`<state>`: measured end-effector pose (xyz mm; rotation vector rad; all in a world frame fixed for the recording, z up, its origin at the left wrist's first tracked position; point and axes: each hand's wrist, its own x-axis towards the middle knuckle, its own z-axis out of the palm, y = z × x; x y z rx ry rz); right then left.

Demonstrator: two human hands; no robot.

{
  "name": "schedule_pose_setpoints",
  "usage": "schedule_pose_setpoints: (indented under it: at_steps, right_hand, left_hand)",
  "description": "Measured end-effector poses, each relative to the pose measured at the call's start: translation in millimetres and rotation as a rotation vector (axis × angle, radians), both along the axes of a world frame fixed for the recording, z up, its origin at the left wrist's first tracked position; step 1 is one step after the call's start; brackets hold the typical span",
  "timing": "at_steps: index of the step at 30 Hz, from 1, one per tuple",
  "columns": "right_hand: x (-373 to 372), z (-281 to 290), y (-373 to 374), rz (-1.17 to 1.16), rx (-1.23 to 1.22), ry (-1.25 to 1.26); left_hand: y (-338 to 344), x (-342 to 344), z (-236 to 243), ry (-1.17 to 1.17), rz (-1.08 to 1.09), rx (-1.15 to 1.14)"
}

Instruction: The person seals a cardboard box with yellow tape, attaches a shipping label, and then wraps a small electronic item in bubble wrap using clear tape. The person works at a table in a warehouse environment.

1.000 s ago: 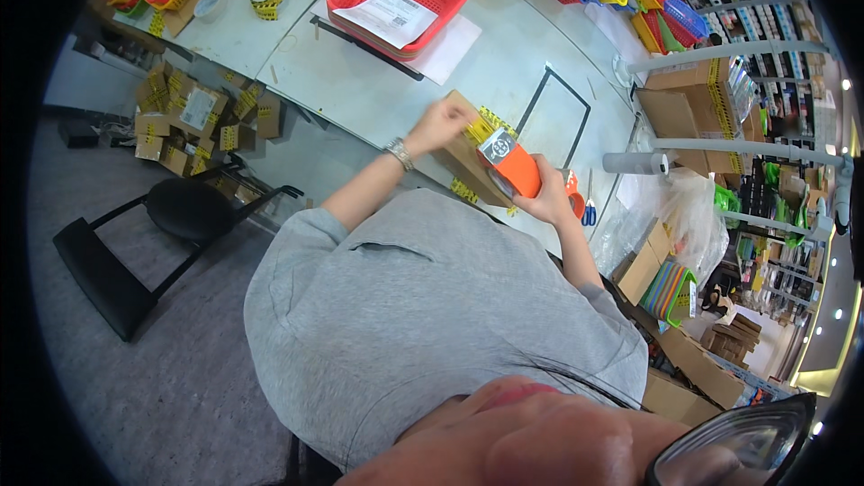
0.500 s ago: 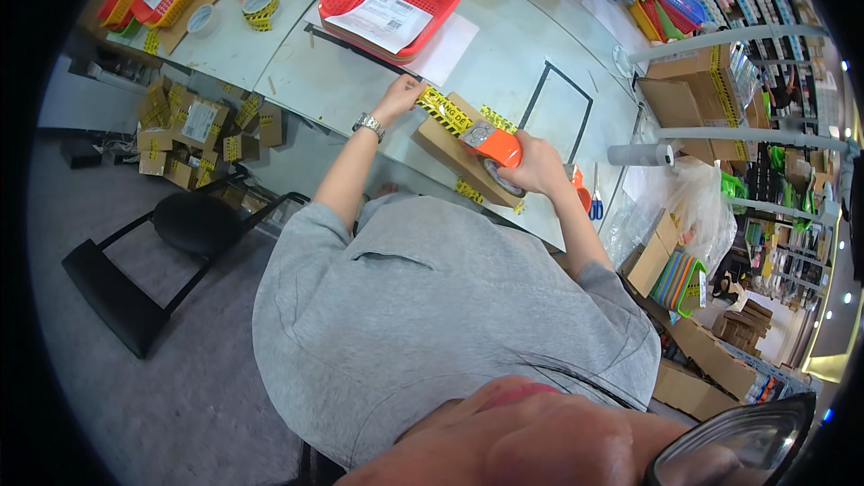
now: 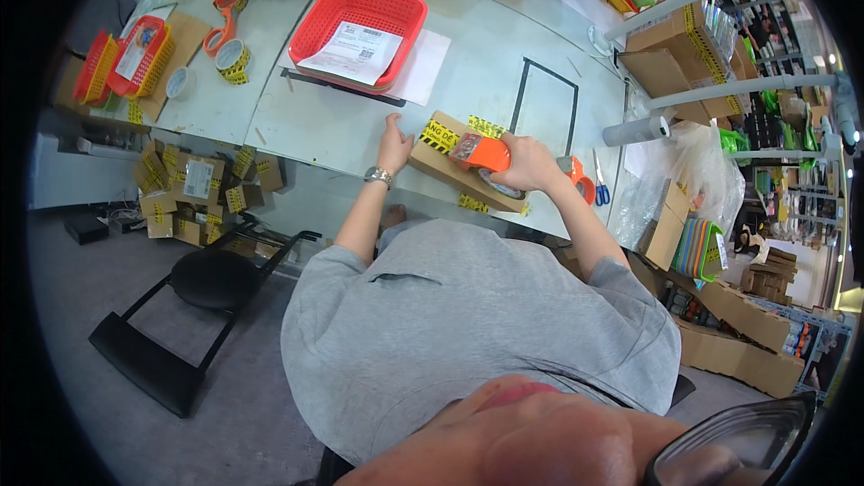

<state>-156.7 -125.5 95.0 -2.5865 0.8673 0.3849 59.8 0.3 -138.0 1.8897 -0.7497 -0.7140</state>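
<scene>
My left hand point(image 3: 393, 149) is just off the left end of a long cardboard box point(image 3: 441, 171), fingers apart, thumb close to its edge; I cannot tell whether they touch. My right hand point(image 3: 531, 162) grips an orange tape dispenser point(image 3: 486, 153) on top of the box. A strip of yellow and black printed tape point(image 3: 437, 137) lies across the box's left part, running up to the dispenser. More such tape shows behind and below the box on the table point(image 3: 297, 126). Right of my hand are another orange dispenser point(image 3: 580, 182) and blue-handled scissors point(image 3: 601, 191).
A red basket point(image 3: 360, 18) with papers sits at the back. Tape rolls point(image 3: 232, 63) and smaller baskets point(image 3: 144, 54) are at left, metal tubes point(image 3: 634, 130) and cartons point(image 3: 684, 45) at right. A black chair point(image 3: 207, 279) stands at lower left.
My left hand first moved left and up with the tape drawn out, then came down beside the box; the tape now lies flatter on it. The whole view has shifted slightly.
</scene>
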Motion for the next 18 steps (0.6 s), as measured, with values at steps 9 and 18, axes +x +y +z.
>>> schedule_pose_setpoints:
  at_steps: [9,18]
  right_hand:
    - [4.0,4.1,-0.7,0.03,0.005,0.039]
    - [1.5,10.2,-13.2,0.087,0.034,0.08]
  left_hand:
    - [15.3,-10.1,18.1,0.479,-0.419,-0.373]
    - [-12.6,21.2,58.0,-0.018,-0.79,-0.268]
